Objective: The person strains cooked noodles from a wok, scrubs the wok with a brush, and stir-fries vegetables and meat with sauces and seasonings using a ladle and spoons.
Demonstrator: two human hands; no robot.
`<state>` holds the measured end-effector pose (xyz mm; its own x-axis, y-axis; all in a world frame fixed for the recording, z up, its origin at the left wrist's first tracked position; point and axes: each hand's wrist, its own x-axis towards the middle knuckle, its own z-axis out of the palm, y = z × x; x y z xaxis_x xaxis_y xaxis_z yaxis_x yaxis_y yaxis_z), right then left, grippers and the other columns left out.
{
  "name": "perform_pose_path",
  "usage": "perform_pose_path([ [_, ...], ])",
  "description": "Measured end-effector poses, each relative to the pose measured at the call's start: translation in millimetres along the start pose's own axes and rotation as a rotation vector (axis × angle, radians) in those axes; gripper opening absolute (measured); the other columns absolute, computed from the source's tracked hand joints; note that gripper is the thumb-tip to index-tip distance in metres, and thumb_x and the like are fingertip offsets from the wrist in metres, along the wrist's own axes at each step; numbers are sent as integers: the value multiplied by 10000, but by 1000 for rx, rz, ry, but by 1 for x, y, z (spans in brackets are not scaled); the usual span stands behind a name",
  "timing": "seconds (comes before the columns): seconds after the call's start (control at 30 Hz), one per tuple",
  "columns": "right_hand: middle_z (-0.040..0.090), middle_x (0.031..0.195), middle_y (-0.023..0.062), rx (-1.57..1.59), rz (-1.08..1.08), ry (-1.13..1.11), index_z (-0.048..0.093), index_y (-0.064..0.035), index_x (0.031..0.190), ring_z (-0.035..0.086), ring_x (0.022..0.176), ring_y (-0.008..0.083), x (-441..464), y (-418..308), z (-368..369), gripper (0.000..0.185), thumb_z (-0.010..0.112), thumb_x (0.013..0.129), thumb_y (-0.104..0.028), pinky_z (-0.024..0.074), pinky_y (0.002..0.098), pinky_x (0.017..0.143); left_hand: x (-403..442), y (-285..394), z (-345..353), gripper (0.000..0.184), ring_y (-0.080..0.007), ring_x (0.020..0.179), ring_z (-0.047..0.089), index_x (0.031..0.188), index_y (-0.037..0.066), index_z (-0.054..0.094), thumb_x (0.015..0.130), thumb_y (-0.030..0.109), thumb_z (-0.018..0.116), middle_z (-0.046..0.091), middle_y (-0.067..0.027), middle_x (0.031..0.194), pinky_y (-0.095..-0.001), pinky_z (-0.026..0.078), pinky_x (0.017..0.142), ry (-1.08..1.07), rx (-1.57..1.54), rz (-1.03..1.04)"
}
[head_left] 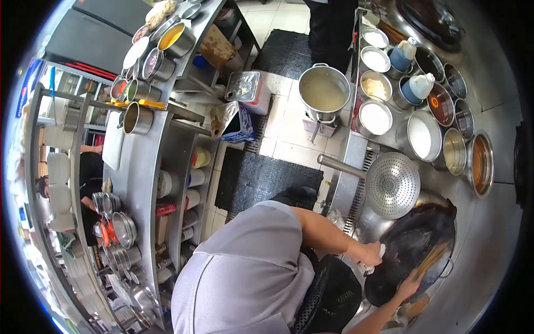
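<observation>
Bamboo brush, apparently within right fingers.

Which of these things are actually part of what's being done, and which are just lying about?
In use:
- black wok
- white cloth, in the left hand at the wok's edge
- stick brush, in the right hand

Apparently just lying about:
- perforated strainer
- squeeze bottles
- white board

The person's bare left arm reaches to the wok, its left hand closed at the near rim. The right forearm angles in, its right hand curled over the wok's right-hand part, fingers gripping.
</observation>
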<state>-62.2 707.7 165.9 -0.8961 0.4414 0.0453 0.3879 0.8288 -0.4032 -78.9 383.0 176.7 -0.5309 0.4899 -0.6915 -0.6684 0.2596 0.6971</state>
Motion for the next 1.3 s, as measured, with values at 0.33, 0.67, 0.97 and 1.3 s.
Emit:
perform_pose_path([
  [0.33,625,865,73,395,-85,-515,493,-24,1431,594,635,181,-141,-119,-39,548,626,944,-238,496,318,570,9,-10,-7,582,-424,1158,597,1280,-97,462,856,262,635,602,-336,1201,-459,479,952,141,69,192],
  [0.67,663,897,62,252,23,-715,500,-14,1420,620,788,166,-124,-120,-65,599,682,863,-139,507,311,744,21,-14,0,641,-455,1142,594,1290,-158,375,895,307,572,581,-372,1198,-474,480,942,170,104,162],
  [0.97,681,982,92,53,-49,-793,544,-7,1380,650,905,160,-141,-79,-161,625,729,788,-78,518,284,825,13,-7,-11,626,-443,1101,626,1246,-141,417,873,331,591,608,-356,1149,-473,496,927,133,115,162],
  [1.3,571,818,41,758,246,-460,384,-81,1512,478,439,99,-74,-170,8,619,626,962,-234,382,269,336,5,-7,-9,634,-446,1045,645,1289,-156,361,897,289,583,614,-367,1129,-489,522,853,147,106,239],
])
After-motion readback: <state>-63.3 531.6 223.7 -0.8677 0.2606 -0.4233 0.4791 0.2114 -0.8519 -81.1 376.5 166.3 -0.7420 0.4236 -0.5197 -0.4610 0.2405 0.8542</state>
